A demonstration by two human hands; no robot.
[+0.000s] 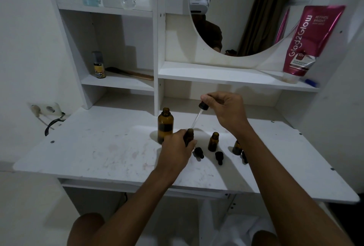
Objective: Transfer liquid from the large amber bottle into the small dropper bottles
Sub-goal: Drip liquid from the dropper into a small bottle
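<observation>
The large amber bottle (165, 125) stands uncapped on the white desk (98, 157). Just right of it my left hand (176, 152) grips a small amber dropper bottle (189, 136), mostly hidden by my fingers. My right hand (224, 109) pinches the black bulb of a glass dropper (199, 116), whose tilted tip reaches down to that bottle's mouth. Two more small amber bottles stand open to the right, one (213, 141) in the middle and one (237, 147) partly behind my right forearm. Three black dropper caps (198, 152) (219, 157) (244, 157) lie in front of them.
A white shelf unit rises behind the desk with a round mirror (246, 9). A pink tube (307, 40) stands on the right shelf, a small spray can (99, 65) and a comb (130, 72) on the left one. A wall socket (46, 108) with a cable sits left.
</observation>
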